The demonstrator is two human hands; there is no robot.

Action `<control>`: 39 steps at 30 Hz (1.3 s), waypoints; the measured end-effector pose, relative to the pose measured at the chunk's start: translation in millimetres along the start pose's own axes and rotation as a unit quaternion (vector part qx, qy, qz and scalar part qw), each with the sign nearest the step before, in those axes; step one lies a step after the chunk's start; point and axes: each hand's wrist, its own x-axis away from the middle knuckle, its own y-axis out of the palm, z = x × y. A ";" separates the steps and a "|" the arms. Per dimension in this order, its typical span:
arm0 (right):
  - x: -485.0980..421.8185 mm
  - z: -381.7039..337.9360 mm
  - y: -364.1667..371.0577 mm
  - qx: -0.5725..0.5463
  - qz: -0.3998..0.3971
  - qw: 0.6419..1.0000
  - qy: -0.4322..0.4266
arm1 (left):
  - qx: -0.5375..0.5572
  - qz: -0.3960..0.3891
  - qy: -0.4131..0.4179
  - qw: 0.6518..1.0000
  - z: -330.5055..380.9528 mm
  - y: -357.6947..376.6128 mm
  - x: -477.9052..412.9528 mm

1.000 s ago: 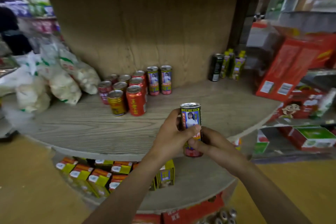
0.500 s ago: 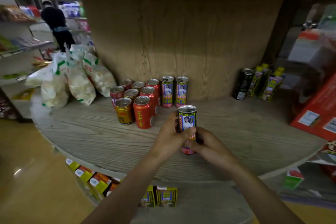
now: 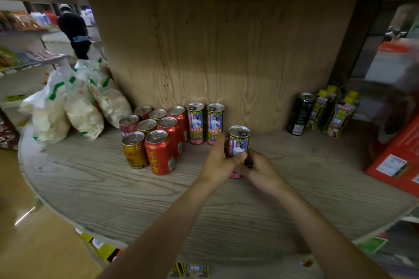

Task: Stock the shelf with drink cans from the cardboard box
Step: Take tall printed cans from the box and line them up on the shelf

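Wooden shelf; both hands, left hand, right hand, grip portrait-label can; red cans' writing illegible.

On the shelf, cans stand centre-back, bags left, cartons right
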 end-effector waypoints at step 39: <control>-107.9 32.1 13.0 0.078 0.127 0.988 0.049 | -0.132 0.053 -0.080 0.987 -36.8 9.5 -50.1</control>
